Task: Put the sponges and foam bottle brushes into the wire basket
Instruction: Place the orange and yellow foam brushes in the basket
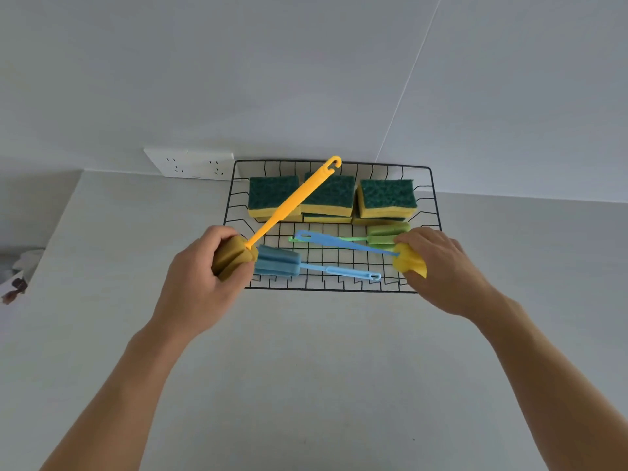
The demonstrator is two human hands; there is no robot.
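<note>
A black wire basket point(435, 212) stands on the counter against the wall. Several green-and-yellow sponges point(387, 198) are stacked along its back. A blue foam brush point(278, 261) and a green foam brush point(387, 234) lie on its floor. My left hand point(207, 280) grips the foam head of an orange-handled brush point(292, 200) at the basket's left front corner, its handle slanting up over the sponges. My right hand point(438, 266) grips the yellow foam head of a blue-handled brush point(343, 242) at the right front corner, its handle reaching left across the basket.
A white double wall socket point(190, 163) sits on the wall left of the basket. The pale counter point(306, 385) stretches toward me. Blurred items point(17, 277) lie past the counter's left edge.
</note>
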